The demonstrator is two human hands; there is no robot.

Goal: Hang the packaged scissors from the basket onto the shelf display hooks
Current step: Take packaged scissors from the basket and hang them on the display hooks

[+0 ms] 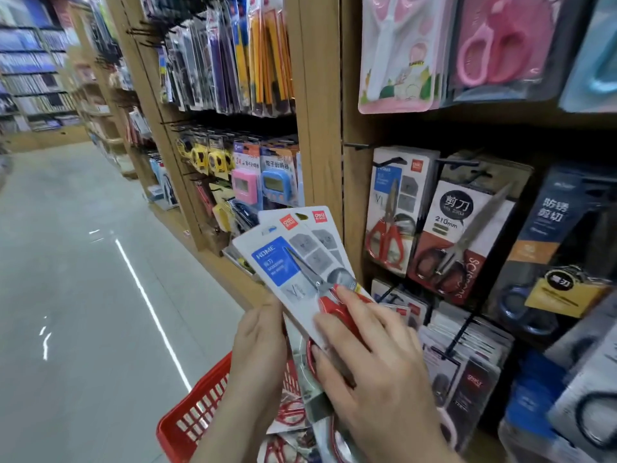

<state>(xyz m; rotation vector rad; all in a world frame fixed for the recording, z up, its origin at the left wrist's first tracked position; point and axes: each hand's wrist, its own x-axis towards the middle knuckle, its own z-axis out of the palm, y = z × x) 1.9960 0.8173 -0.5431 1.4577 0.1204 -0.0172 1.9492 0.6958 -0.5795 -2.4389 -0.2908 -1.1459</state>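
Fanning above left grip (258, 342) (scissors packs (277, 262))

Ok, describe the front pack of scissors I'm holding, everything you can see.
The front pack is a white card with a blue HOME panel, red logo tab and grey squares, carrying scissors with steel blades and red handles. It tilts, top toward upper left, above the red basket. The left hand grips its lower edge; the right hand rests fingers across the handles. A matching second pack fans behind.
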